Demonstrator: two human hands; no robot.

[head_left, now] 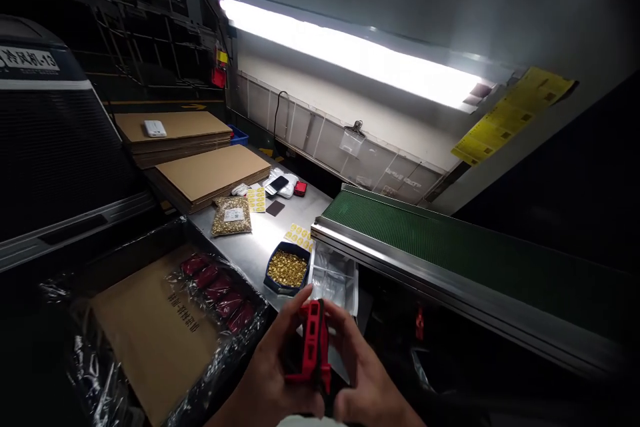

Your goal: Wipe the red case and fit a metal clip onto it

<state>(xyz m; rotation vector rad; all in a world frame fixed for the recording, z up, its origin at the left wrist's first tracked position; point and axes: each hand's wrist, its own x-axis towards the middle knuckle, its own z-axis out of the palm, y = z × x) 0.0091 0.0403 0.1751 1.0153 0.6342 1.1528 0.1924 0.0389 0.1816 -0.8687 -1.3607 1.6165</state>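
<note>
1. At bench edge, a red plastic part (314, 345) is held upright w/ both hands: left hand (273, 373) fingers pinching its left side, right hand (363, 380) fingers its right.
2. Risk (judged): part could be dropped into the dish of brass bits (287, 269) nearby if grip slips.

My steel bench (260, 250): blue tray (287, 269) of brass bits at 12 o'clock from my hands; bag (231, 215) of brass at 11; yellow stickers (299, 235) at 12; phone (278, 184) and cardboard (213, 172) beyond, 11.
</note>
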